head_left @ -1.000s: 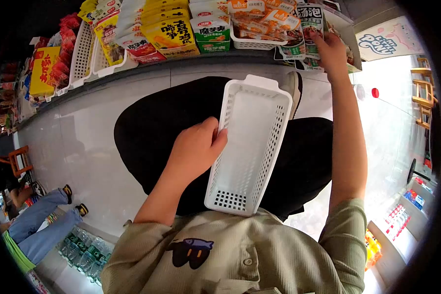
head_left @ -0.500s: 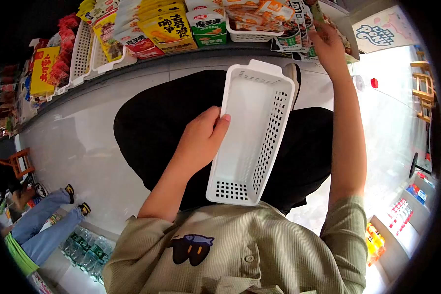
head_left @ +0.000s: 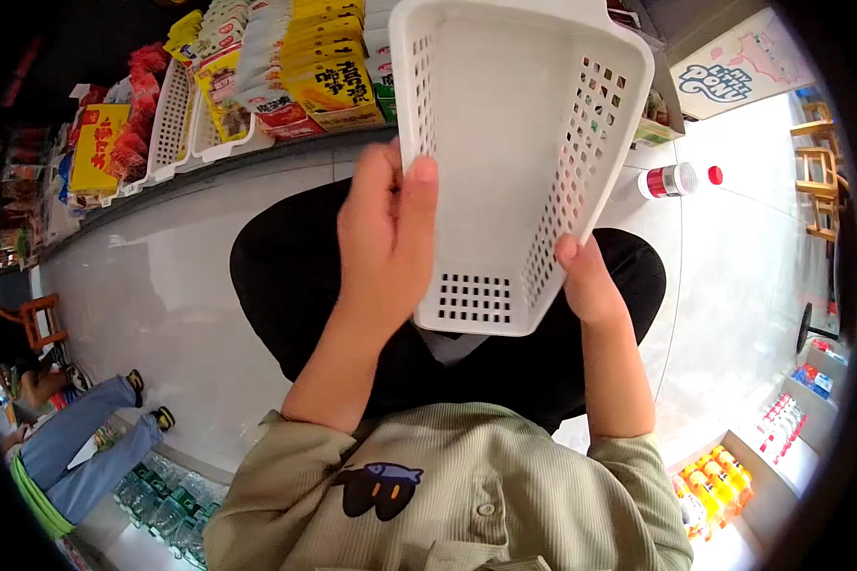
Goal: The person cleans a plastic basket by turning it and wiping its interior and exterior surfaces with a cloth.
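Both hands on the basket, uneven grip, far end seemingly raised

Held between the two hands, above black-trousered legs [head_left: 286,257]: a long, white, rectangular plastic basket [head_left: 495,171] with square-holed walls, inner base facing up toward the camera. Gripped at the left wall by the left hand [head_left: 390,228], about mid-length, thumb against the rim and fingers bent behind. Gripped at the right wall by the right hand [head_left: 595,281], closer to the near end, thumb at the edge; no telling the exact placing of the fingers behind that wall.

For a steady hold, bring the right hand level with the left; as now set, probably prone to twisting under any load toward the far end. Spread the fingers beneath for support rather than pinching with the thumbs. Press lightly, to avoid bowing the perforated walls inward.

Beyond the left hand, on a dark-edged display shelf [head_left: 295,143]: rows of yellow, glossy snack packets [head_left: 328,81] and, farther left, a narrow white slotted tray [head_left: 171,119]. Mind the far end there, to avoid knocking packets screened by the basket. Beyond the right hand, on the pale tiled floor [head_left: 733,238]: a clear plastic bottle with a red-and-white label [head_left: 667,181], well apart from the fingers.
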`<state>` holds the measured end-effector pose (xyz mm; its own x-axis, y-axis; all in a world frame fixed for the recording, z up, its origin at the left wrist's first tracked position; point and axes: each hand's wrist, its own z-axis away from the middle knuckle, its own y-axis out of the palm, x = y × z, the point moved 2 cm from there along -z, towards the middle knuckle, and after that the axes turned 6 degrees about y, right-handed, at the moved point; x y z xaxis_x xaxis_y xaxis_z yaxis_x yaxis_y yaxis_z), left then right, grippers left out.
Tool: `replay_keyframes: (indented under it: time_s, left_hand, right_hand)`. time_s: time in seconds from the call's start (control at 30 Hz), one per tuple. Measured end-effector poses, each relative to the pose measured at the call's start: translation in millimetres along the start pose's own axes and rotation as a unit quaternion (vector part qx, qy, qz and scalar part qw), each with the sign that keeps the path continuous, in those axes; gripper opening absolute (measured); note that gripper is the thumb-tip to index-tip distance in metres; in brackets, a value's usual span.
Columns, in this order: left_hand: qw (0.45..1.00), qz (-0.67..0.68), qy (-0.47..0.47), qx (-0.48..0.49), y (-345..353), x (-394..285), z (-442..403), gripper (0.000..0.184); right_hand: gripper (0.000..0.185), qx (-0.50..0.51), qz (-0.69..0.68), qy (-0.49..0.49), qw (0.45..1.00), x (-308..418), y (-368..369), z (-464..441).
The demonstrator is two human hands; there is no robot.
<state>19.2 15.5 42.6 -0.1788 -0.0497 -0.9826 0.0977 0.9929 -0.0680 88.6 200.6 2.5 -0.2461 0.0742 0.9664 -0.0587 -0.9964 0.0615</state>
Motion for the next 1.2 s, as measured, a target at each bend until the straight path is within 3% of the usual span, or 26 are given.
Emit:
replay_keyframes:
  time_s: [0.07, 0.1, 0.2, 0.23, 0.33, 0.5, 0.6, 0.67, 0.73, 0.8, 0.9, 1.1, 1.2]
  left_hand:
    - [0.999, 0.041, -0.006, 0.015, -2.3, 2.2, -6.1, 0.022]
    - [0.996, 0.086, -0.015, 0.029, -2.9, 4.1, -6.2, 0.022]
    - [0.994, 0.093, -0.051, 0.026, -2.8, 16.5, 0.7, 0.024]
    - [0.993, 0.096, -0.065, 0.027, -5.5, 21.8, 1.2, 0.024]
    - [0.985, 0.126, -0.111, 0.045, -3.7, 29.4, 6.6, 0.025]
    - [0.982, 0.126, -0.125, 0.068, -6.6, 41.3, 7.0, 0.029]
    - [0.981, 0.146, -0.119, 0.047, -6.3, 45.6, 5.1, 0.037]
    - [0.985, 0.152, -0.085, -0.021, -9.8, 53.3, 0.0, 0.047]
    - [0.916, 0.365, -0.159, 0.049, 10.0, 52.7, 10.5, 0.06]
    - [0.928, 0.296, -0.209, 0.086, 17.8, 56.6, 27.3, 0.065]
    - [0.911, 0.325, -0.233, 0.103, 19.7, 56.2, 31.7, 0.07]
    - [0.916, 0.342, -0.19, 0.094, 14.4, 55.3, 29.1, 0.076]
    - [0.918, 0.341, -0.173, 0.104, 8.1, 60.8, 29.7, 0.084]
  right_hand:
    - [0.095, 0.008, -0.019, 0.035, 0.999, -2.9, -4.4, -10.9]
    - [0.097, 0.01, -0.096, 0.001, 0.995, 7.9, -1.2, -13.2]
    - [0.095, 0.027, -0.142, -0.03, 0.989, 22.8, 1.8, -14.9]
    - [0.094, 0.03, -0.077, -0.037, 0.996, 22.5, 3.4, -14.3]
    - [0.091, 0.014, -0.048, -0.005, 0.999, 22.9, -0.1, -11.5]
    - [0.089, 0.007, -0.032, -0.05, 0.998, 23.2, -2.4, -14.4]
    - [0.089, -0.038, -0.066, -0.066, 0.995, 26.3, -0.2, -12.3]
    - [0.089, -0.067, -0.105, -0.064, 0.99, 22.0, -0.2, -10.7]
    - [0.09, -0.06, 0.02, -0.044, 0.997, 8.2, -0.5, -10.7]
    - [0.091, -0.021, -0.002, -0.035, 0.999, 10.6, 3.8, -8.7]
    - [0.088, -0.011, -0.077, -0.015, 0.997, 13.8, -1.0, -9.0]
    - [0.087, 0.006, -0.116, 0.045, 0.992, -2.3, -7.9, -5.8]
    - [0.09, 0.041, -0.104, 0.026, 0.993, 2.6, -7.0, -6.5]
